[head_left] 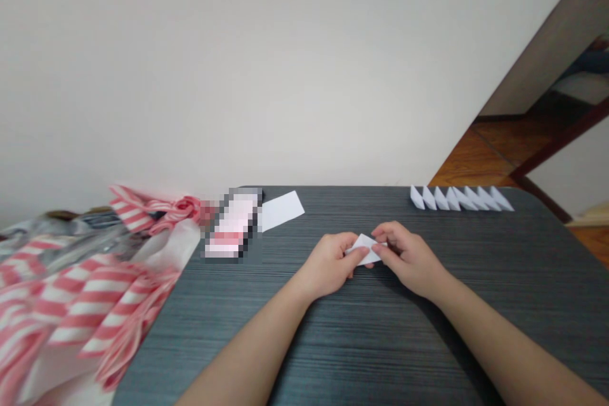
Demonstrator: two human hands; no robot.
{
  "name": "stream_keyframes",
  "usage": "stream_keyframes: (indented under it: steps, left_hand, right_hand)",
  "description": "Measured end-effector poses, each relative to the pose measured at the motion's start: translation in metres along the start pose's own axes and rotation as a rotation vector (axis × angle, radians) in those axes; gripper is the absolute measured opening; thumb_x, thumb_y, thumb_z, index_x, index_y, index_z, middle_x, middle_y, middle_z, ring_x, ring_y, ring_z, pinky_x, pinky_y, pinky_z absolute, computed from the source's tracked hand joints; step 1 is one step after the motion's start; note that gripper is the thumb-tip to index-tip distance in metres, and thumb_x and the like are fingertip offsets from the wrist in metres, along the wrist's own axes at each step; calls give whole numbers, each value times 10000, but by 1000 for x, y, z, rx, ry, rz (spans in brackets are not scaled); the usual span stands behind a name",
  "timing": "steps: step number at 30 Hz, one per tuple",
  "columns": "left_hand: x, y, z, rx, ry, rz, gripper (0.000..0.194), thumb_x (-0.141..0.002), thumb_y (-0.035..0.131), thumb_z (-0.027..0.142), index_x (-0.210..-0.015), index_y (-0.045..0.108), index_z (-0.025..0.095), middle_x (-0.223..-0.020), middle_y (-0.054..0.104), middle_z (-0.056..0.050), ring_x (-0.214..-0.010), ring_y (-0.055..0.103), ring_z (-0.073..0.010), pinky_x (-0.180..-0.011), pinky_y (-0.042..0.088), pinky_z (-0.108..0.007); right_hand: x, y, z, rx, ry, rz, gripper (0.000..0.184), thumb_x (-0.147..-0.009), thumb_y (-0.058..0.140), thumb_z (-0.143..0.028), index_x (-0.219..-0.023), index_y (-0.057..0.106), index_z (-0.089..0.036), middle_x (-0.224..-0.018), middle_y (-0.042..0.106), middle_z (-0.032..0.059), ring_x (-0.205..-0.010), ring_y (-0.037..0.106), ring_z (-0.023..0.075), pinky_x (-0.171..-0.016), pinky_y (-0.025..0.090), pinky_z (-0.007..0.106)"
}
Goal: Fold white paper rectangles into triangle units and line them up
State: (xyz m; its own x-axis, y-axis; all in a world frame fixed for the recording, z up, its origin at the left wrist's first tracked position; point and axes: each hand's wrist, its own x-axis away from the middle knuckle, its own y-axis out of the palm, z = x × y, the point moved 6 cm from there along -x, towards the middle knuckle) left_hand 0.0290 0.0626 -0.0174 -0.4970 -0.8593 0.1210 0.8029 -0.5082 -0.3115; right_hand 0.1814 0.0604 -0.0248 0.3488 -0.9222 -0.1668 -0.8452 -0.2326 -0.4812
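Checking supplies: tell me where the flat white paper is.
In the head view, the flat white paper lies far back on the table, left of centre, just right of the pixelated object.

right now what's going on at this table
A person holds a small folded paper in both bare hands, pinched between the left hand and the right hand above the dark table. A row of folded white pieces stands along the far edge, to the right. To the left, a flat white sheet lies next to a pixelated item, and striped cloth is heaped beside the table.
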Motion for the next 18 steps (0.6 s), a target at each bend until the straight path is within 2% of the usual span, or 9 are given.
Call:
stream_keyframes:
  steps: [3, 6, 9, 18]
  left_hand:
    - [-1, 0, 0, -25, 6, 7, 316, -946, 493, 357, -854, 697, 134, -583, 559, 23, -520, 491, -95, -515, 363, -194]
    - [-1, 0, 0, -49, 14, 15, 316, -948, 492, 353, -835, 695, 138, -574, 553, 27, -515, 487, -93, -510, 358, -192]
    - [0, 0, 1, -40, 16, 17, 331, -950, 488, 369, -829, 692, 139, -575, 554, 27, -513, 485, -93, -506, 358, -192]
    - [0, -1, 3, -50, 7, 19, 334, -947, 495, 380, -810, 683, 140, -587, 582, 22, -511, 487, -95, -503, 352, -196]
  right_hand:
    - [0, 3, 4, -38, 32, -31, 185, -911, 586, -301, -1076, 558, -221, -797, 690, 13, -628, 603, 157, -587, 443, 269]
    - [-2, 2, 1, 36, 76, -62, 124, -910, 588, -319, -919, 626, -202, -713, 665, 1, -577, 554, 140, -541, 394, 251]
    - [-3, 0, -4, 84, 109, -70, 203, -918, 574, -328, -795, 653, -188, -606, 608, -19, -527, 510, 124, -509, 354, 239]
    - [-2, 0, -11, 65, 107, -89, 241, -938, 530, -270, -756, 659, -179, -567, 586, -32, -510, 533, 111, -533, 392, 219]
